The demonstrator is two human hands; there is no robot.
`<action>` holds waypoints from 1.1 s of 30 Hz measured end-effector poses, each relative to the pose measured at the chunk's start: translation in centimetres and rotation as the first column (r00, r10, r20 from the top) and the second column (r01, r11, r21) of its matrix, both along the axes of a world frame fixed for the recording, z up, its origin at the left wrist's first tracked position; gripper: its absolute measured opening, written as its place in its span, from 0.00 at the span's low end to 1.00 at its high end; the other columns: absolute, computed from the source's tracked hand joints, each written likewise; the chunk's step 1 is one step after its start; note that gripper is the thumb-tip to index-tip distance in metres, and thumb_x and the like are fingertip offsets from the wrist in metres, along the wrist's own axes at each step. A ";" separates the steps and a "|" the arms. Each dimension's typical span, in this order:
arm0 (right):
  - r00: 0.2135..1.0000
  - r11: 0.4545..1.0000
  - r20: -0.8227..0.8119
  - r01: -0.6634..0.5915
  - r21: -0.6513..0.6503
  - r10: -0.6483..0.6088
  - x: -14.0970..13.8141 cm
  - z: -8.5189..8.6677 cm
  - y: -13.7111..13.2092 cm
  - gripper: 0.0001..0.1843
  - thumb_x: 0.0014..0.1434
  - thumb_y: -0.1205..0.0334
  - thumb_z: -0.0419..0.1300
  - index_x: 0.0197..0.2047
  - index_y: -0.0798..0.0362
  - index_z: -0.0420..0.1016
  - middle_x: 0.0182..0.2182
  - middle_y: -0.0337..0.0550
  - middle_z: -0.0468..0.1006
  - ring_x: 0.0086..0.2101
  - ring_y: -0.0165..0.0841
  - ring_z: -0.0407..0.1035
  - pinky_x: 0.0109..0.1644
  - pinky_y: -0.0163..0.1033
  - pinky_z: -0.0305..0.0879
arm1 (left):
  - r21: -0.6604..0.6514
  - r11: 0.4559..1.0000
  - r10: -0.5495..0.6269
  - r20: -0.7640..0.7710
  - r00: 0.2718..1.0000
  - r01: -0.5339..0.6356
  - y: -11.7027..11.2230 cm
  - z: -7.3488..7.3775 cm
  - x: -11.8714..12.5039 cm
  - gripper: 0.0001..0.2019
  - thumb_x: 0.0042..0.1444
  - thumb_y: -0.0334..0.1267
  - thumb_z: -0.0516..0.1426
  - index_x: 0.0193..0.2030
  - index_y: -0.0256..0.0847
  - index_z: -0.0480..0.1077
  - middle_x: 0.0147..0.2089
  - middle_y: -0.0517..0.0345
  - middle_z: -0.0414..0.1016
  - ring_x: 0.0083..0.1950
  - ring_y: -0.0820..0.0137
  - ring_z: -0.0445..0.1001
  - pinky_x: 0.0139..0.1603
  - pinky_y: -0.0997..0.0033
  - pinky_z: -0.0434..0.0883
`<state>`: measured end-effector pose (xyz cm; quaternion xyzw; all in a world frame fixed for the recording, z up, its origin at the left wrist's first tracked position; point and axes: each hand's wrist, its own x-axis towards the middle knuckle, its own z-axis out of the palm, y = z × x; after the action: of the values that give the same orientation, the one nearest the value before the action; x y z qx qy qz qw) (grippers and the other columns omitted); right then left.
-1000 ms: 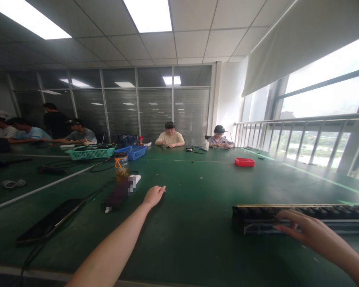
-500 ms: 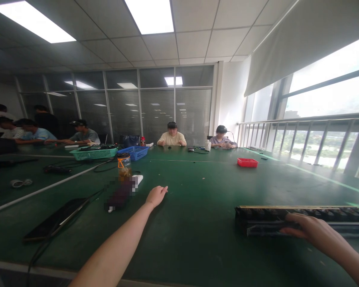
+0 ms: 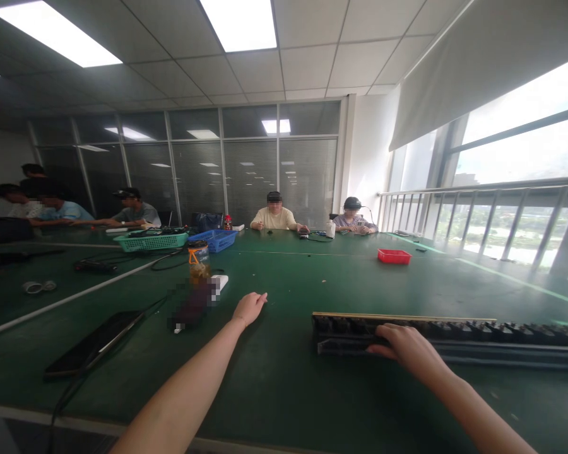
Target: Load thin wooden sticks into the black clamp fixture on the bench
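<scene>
My right hand (image 3: 404,345) grips the near end of a long black rack (image 3: 459,350), fingers over its top and thumb along the front side. A row of small dark parts runs along the rack, and a thin yellowish strip (image 3: 435,318) lies along its back edge. The rack lies on the green table (image 3: 284,391) and reaches out of view on the right. My left hand (image 3: 249,309) rests on the table at the middle, fingers curled closed, with nothing visible in it. It is apart from the rack.
Left of my left hand lie a blurred dark object (image 3: 194,306), a jar with an orange strap (image 3: 199,260) and a black tablet-like device (image 3: 94,343) with a cable. Farther back are a green basket (image 3: 151,242), a blue basket (image 3: 213,241) and a red tray (image 3: 394,256). Several people sit around.
The black rack has slid left across the table with my right hand holding it. My left hand has stayed in place. The seated person opposite has moved a hand sideways.
</scene>
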<state>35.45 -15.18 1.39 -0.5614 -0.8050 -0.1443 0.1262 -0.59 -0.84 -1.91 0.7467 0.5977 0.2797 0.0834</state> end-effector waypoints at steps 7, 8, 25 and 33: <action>0.995 0.999 0.092 -0.030 0.020 0.028 -5.5 0.8 0.6 0.14 0.52 0.51 0.55 0.27 0.53 0.69 0.27 0.40 0.74 0.27 0.32 0.69 0.26 0.34 0.52 | 0.004 1.000 -0.007 0.005 1.000 0.007 -0.6 0.5 1.2 0.28 0.56 0.54 0.38 0.35 0.40 0.74 0.41 0.52 0.73 0.41 0.66 0.70 0.40 0.69 0.65; 0.994 0.999 0.104 -0.035 0.019 0.033 -6.0 0.9 0.7 0.14 0.52 0.50 0.55 0.27 0.53 0.69 0.27 0.40 0.74 0.27 0.32 0.69 0.26 0.35 0.51 | 0.005 1.000 -0.006 0.003 1.000 0.005 -0.6 0.5 1.3 0.28 0.56 0.54 0.38 0.35 0.40 0.74 0.41 0.52 0.73 0.41 0.66 0.70 0.40 0.69 0.65; 0.983 0.945 0.003 -0.175 0.277 0.181 -6.6 -0.5 0.5 0.12 0.54 0.51 0.53 0.30 0.50 0.69 0.26 0.39 0.71 0.34 0.32 0.62 0.35 0.36 0.49 | -0.112 0.943 -0.278 0.250 0.927 0.313 -1.6 4.8 1.5 0.21 0.49 0.52 0.50 0.36 0.36 0.73 0.36 0.54 0.76 0.37 0.68 0.71 0.39 0.72 0.65; 0.986 0.969 -0.070 -0.136 0.206 0.153 -6.6 -1.4 1.1 0.15 0.56 0.49 0.49 0.31 0.51 0.69 0.25 0.37 0.71 0.30 0.28 0.64 0.32 0.35 0.49 | -0.302 0.808 -0.534 -0.012 0.845 0.506 -4.4 12.6 4.8 0.16 0.43 0.49 0.57 0.34 0.41 0.74 0.35 0.59 0.76 0.35 0.71 0.71 0.34 0.78 0.63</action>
<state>28.87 -14.09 -0.06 -0.4914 -0.8190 -0.1909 0.2265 4.19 -5.21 10.74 0.8741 0.4076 0.1202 0.2355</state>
